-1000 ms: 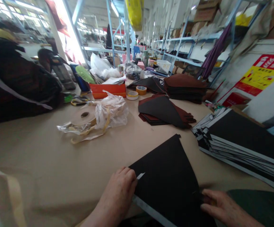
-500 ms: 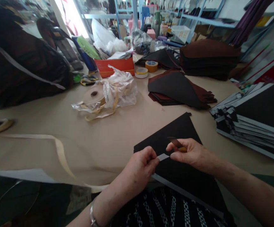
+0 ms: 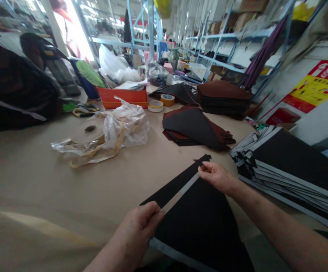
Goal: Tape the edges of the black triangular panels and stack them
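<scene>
Right, I'm looking down at a black sheet, wedge-shaped, lying flat on the tan table at the near edge. Matte, dark, wide toward me and tapering to a small notched tip far side. A thin grey strip runs diagonally across it; another pale band runs along the near edge.

My left hand is closed in a pinch on the near end of the strip, fingers curled tight. My right hand is pinched shut at the far end of the strip near the sheet's tip; there's something small and dark at the fingertips, can't tell what. Strip looks taut between the 2 hands.

Right of the sheet: a fanned stack of similar black sheets with pale edges. Beyond it: a pile of black and maroon wedges, and a taller maroon pile behind.

Writing: a red and yellow poster on the right wall carries characters, too blurred to read. An orange box and 2 tape rolls show no legible label. No brand readable anywhere.
</scene>
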A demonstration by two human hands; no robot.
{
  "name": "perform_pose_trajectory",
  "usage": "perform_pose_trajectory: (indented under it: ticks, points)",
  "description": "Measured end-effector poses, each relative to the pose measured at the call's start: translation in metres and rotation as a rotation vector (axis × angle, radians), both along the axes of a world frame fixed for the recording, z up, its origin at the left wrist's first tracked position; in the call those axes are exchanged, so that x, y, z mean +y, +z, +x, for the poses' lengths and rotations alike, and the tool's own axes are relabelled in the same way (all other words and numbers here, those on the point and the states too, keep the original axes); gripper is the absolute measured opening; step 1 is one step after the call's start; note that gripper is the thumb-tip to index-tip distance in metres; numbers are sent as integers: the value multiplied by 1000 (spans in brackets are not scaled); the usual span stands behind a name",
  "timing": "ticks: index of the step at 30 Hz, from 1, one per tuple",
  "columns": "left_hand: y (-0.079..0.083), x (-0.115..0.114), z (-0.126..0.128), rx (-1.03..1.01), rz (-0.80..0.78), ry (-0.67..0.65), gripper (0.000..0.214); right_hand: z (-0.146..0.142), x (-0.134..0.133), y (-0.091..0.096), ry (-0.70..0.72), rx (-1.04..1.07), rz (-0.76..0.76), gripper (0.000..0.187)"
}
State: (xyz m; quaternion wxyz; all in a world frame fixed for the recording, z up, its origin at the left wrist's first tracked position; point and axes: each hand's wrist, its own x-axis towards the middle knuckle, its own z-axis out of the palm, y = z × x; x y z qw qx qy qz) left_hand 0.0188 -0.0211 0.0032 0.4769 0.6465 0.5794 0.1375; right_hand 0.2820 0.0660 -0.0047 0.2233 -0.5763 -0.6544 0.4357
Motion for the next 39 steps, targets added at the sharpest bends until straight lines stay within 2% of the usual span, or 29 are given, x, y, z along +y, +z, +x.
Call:
perform_pose_trajectory:
  ticks: [2,4,9,15,19,26,32,36,39]
  points:
    - [1,5,-8,54,-1,3,28,24,28,-7,-141,-143,74,14]
    - [0,9,-16,101,-19,-2,29,41,51,-14,-222,-228,102,11]
    - [-5,17,-27,152,-78,-17,34,57,78,-24,-289,-351,77,15]
    - [-12,24,-32,148,-104,-26,36,56,83,-27,-266,-357,-30,21]
    - [-16,26,-36,132,-125,-41,38,56,85,-26,-245,-377,-45,20]
    - [-17,26,-37,138,-145,-22,37,55,88,-22,-174,-515,12,20]
    - [-14,26,-35,169,-154,-50,41,54,90,-23,-157,-705,137,17]
    - [-15,23,-39,203,-130,-49,39,49,82,-24,-182,-811,219,22]
    - [-15,19,-47,273,-98,-59,37,42,73,-22,-134,-845,245,19]
